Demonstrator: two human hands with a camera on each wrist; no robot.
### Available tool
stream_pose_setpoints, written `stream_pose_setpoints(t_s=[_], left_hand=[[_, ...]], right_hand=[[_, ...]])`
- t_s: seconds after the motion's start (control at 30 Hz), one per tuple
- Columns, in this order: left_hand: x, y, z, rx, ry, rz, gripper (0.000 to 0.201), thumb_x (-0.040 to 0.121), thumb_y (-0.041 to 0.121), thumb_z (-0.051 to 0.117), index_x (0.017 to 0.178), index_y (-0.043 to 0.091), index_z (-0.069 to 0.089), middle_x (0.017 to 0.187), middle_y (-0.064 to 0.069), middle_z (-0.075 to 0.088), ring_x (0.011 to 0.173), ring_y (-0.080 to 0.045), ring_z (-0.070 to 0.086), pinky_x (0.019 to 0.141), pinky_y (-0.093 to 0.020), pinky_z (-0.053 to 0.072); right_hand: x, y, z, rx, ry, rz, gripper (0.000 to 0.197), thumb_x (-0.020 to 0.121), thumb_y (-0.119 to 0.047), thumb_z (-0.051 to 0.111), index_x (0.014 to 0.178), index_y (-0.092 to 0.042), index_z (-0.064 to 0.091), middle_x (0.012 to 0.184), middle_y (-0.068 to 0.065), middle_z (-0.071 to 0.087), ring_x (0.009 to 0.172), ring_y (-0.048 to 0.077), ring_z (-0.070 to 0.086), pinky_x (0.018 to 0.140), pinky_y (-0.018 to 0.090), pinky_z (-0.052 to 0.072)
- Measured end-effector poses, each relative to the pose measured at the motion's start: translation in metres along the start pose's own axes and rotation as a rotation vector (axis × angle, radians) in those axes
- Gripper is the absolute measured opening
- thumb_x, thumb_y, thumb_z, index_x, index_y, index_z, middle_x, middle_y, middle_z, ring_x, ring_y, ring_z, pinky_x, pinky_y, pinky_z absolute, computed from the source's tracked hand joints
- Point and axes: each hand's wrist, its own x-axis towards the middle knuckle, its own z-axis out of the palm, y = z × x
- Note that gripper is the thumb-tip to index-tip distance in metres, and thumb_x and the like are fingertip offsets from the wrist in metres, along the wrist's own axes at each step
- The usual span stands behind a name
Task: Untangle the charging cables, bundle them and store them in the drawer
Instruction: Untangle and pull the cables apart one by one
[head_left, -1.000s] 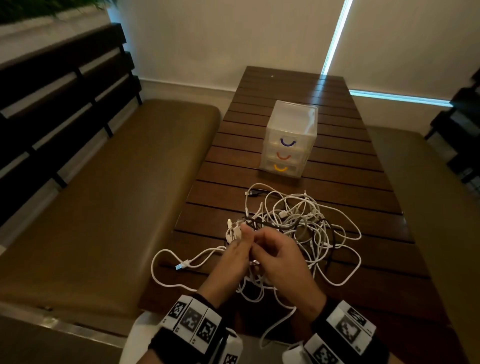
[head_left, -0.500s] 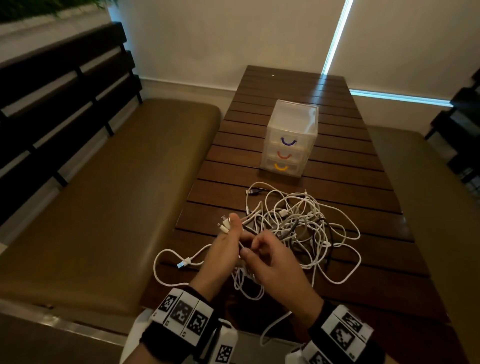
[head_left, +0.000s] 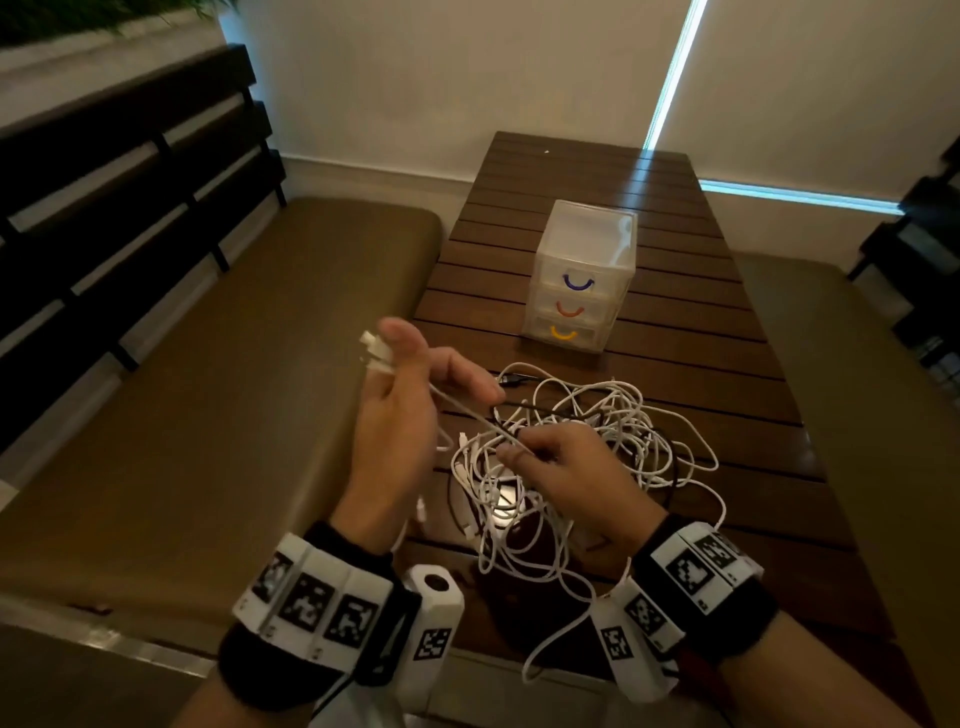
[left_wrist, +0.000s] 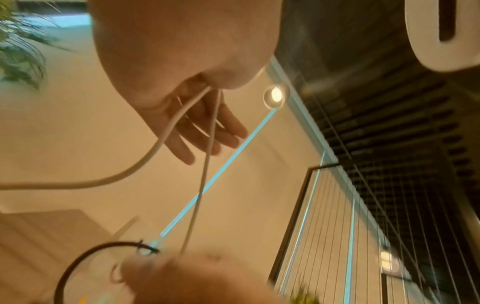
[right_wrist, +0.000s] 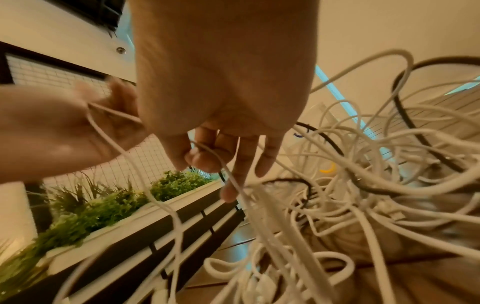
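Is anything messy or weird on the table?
Yes: the cables lie in one knotted heap on the wooden table, white ones with a dark one looped through, and one strand hangs over the near edge. The left hand pinches white plug ends; the right hand pinches a strand. The little drawer unit stands straight, drawers closed.

The tabletop (head_left: 675, 374) is dark slatted wood with a slight sheen. At centre frame, the drawer unit (head_left: 584, 270) is translucent frosted plastic. The cables (head_left: 613, 431) — mostly smooth white plastic sheathing, one matt black. At left, the bench cushion (head_left: 208, 415) looks like smooth brown leatherette.
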Motion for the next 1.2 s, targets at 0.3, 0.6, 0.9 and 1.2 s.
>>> stream_pose_setpoints(t_s=[0.3, 0.6, 0.9, 1.2], left_hand=[[-0.003, -0.025, -0.012, 0.276, -0.204, -0.119, 0.067, 0.091, 0.064, 0.024, 0.056, 0.012, 0.047, 0.054, -0.006, 0.046, 0.048, -0.015, 0.043, 0.048, -0.023, 0.038], [0.006, -0.048, 0.012, 1.245, -0.542, -0.042, 0.041, 0.104, 0.04, 0.031, 0.14, 0.03, 0.046, 0.122, 0.0, 0.052, 0.11, -0.027, 0.057, 0.087, -0.038, 0.044], [-0.002, -0.037, 0.02, 1.455, -0.62, 0.022, 0.028, 0.104, 0.027, 0.041, 0.127, 0.021, 0.055, 0.116, -0.005, 0.048, 0.089, -0.024, 0.056, 0.07, -0.029, 0.037], [0.007, -0.025, 0.012, 1.426, -0.506, 0.154, 0.018, 0.102, 0.027, 0.041, 0.115, 0.021, 0.053, 0.112, 0.004, 0.048, 0.082, -0.019, 0.055, 0.069, -0.029, 0.034]], right_hand=[[-0.012, 0.016, 0.001, -0.208, -0.154, 0.15, 0.034, 0.102, -0.043, 0.041, 0.077, -0.029, 0.058, 0.067, -0.004, 0.061, 0.061, 0.01, 0.058, 0.06, 0.027, 0.047], [-0.009, 0.001, -0.002, -0.386, -0.08, 0.016, 0.025, 0.102, -0.024, 0.041, 0.092, -0.016, 0.063, 0.074, 0.0, 0.063, 0.064, 0.017, 0.053, 0.063, 0.036, 0.041], [-0.022, 0.013, 0.007, -0.356, -0.006, 0.11, 0.03, 0.103, -0.034, 0.04, 0.094, -0.016, 0.062, 0.078, 0.003, 0.066, 0.069, 0.021, 0.06, 0.066, 0.044, 0.05], [-0.028, 0.017, 0.004, -0.39, 0.046, 0.035, 0.035, 0.101, -0.051, 0.038, 0.086, -0.026, 0.056, 0.062, -0.006, 0.056, 0.055, 0.013, 0.053, 0.054, 0.034, 0.046]])
